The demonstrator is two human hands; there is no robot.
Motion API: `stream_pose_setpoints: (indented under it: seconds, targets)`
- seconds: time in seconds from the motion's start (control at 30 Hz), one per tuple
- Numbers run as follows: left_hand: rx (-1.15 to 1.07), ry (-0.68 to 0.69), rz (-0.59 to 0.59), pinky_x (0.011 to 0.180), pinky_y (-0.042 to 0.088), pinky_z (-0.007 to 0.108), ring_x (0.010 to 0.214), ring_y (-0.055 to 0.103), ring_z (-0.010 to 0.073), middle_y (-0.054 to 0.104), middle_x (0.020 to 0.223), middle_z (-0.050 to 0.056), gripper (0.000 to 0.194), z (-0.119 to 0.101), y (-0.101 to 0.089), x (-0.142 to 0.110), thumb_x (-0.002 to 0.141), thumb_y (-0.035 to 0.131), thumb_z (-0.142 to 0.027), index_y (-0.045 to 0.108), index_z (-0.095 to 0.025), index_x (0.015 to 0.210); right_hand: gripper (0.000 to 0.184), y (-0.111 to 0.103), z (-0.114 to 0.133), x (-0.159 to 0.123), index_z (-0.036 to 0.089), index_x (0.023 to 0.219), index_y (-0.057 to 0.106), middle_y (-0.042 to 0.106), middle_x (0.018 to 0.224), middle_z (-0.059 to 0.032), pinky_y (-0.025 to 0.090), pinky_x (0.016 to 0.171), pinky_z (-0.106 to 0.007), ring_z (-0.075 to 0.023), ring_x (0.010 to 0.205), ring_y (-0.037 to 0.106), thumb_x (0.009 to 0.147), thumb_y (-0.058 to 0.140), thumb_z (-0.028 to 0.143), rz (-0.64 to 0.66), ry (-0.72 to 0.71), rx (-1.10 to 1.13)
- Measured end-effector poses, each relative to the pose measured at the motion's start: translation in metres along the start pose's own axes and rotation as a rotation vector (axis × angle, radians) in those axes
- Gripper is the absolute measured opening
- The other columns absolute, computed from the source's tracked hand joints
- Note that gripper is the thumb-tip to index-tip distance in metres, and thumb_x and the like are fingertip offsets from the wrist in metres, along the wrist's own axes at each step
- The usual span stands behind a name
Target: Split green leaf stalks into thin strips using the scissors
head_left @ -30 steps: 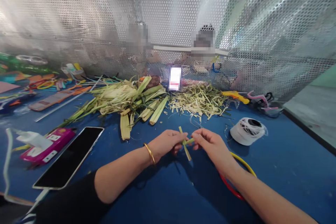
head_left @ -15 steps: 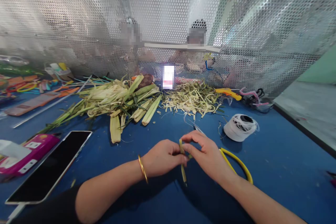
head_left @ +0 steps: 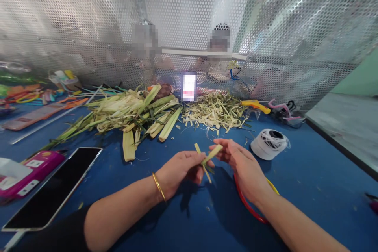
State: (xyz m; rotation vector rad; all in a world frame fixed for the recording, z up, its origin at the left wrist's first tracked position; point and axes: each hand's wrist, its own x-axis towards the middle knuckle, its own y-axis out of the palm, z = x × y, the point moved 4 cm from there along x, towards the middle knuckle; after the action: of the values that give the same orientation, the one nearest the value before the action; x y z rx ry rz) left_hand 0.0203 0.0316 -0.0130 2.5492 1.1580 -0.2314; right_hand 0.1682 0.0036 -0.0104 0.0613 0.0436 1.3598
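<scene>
Blue tabletop [head_left: 313, 181] under hands [head_left: 184, 165], crossed strips [head_left: 215, 153], blurred screen [head_left: 189, 87]

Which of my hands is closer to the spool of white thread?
Your right hand: it is just left of and nearer you than the spool. Your left hand is farther left, holding the leaf strips.
</scene>
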Motion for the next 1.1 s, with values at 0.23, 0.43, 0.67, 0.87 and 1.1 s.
stream_pose_setpoints:
  seconds: [0.23, 0.43, 0.67, 0.87, 1.1]
  targets:
    - [-0.255, -0.068, 0.001, 0.046, 0.033, 0.019, 0.046, 0.05, 0.0073, 0.06, 0.057, 0.0, 0.027, 0.004, -0.007, 0.004, 0.08, 0.061, -0.04, 0.063, -0.014, 0.084, 0.029, 0.016, -0.004, -0.007, 0.019, 0.071, 0.063, 0.066, 0.076, -0.0017, 0.046, 0.079, -0.03, -0.0175, 0.078, 0.06, 0.081, 0.059, 0.047, 0.357, -0.002, -0.245]
    - [-0.419, -0.131, 0.113, 0.045, 0.034, 0.017, 0.045, 0.05, 0.0065, 0.06, 0.059, -0.001, 0.02, 0.008, -0.002, 0.002, 0.079, 0.065, -0.033, 0.061, -0.015, 0.086, 0.028, 0.012, 0.004, -0.008, 0.02, 0.067, 0.057, 0.055, 0.063, 0.0024, 0.038, 0.059, -0.024, -0.0132, 0.062, 0.049, 0.087, 0.05, 0.039, 0.271, -0.195, -0.529]
    - [-0.525, -0.084, 0.208, 0.044, 0.031, 0.016, 0.04, 0.036, 0.0051, 0.031, 0.042, -0.008, 0.016, 0.003, 0.003, 0.001, 0.078, 0.066, -0.03, 0.061, -0.015, 0.077, 0.023, 0.012, 0.015, -0.014, 0.021, 0.068, 0.055, 0.059, 0.065, 0.0004, 0.038, 0.057, -0.025, -0.014, 0.061, 0.051, 0.088, 0.049, 0.03, 0.21, -0.395, -0.712]
    - [-0.1, 0.067, -0.035, 0.056, 0.039, 0.022, 0.053, 0.048, 0.0086, 0.053, 0.056, -0.003, 0.032, -0.009, -0.006, -0.001, 0.064, 0.077, -0.042, 0.062, -0.015, 0.072, 0.017, 0.015, 0.019, -0.023, 0.021, 0.074, 0.056, 0.063, 0.072, -0.0021, 0.042, 0.066, -0.028, -0.0167, 0.071, 0.057, 0.088, 0.048, 0.022, 0.207, -0.542, -0.824]
    - [0.052, 0.13, -0.111, 0.062, 0.039, 0.023, 0.06, 0.05, 0.0106, 0.059, 0.06, 0.0, 0.026, -0.012, -0.007, -0.002, 0.066, 0.074, -0.038, 0.065, -0.013, 0.066, 0.017, 0.014, 0.026, -0.022, 0.021, 0.075, 0.058, 0.062, 0.07, -0.0006, 0.041, 0.065, -0.027, -0.0157, 0.07, 0.056, 0.089, 0.048, 0.018, 0.247, -0.554, -0.882]
